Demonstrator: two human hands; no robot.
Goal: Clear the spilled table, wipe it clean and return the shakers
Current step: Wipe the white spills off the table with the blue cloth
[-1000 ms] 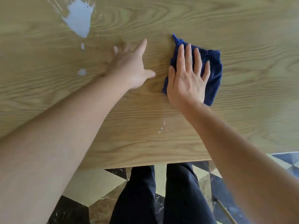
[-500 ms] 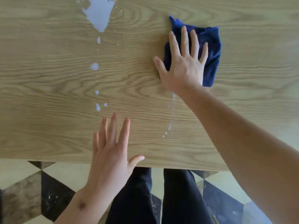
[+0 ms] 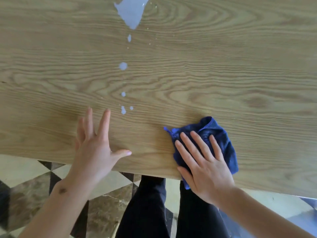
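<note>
A crumpled dark blue cloth (image 3: 221, 136) lies at the near edge of the wooden table (image 3: 223, 74), one corner hanging over the edge. My right hand (image 3: 202, 165) presses flat on top of the cloth, fingers spread. My left hand (image 3: 94, 148) rests open on the table near the edge, left of the cloth, holding nothing. A pale white spill (image 3: 131, 11) pools at the far middle of the table, and a line of white drops (image 3: 123, 66) runs from it toward me, ending just beyond my left fingertips. No shakers are in view.
The table's near edge (image 3: 154, 171) runs across the lower part of the view. Below it are my dark trouser legs (image 3: 151, 208) and a patterned tiled floor (image 3: 34, 182).
My right hand has dragged the blue cloth from the far middle of the table back to the near edge. The small drops near that edge are gone. My left hand slid forward onto the table.
</note>
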